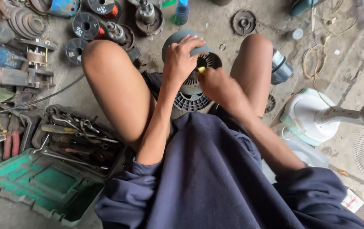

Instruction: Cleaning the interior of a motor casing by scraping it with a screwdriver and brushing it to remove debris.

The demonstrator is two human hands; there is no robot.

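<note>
person's sitting on the bare concrete floor (pixel 216 21) with a round grey metal motor housing with slotted windings inside (pixel 190 72) standing between the knees. left hand (pixel 181 59) is draped over the top rim, fingers spread and pressing on it, so that grip is wide and just steadying the thing. right hand (pixel 218 87) has a tight grip closed around a small yellow-tipped tool (pixel 201 69), tip sitting right at the slots of the opening. off to the left there's an open green plastic toolbox (pixel 42 186) with a tray of wrenches and pliers (pixel 75 138) just behind it, and spools of copper wire (pixel 86 25) further up. a white fan base (pixel 307 116) sits on the right.
</note>
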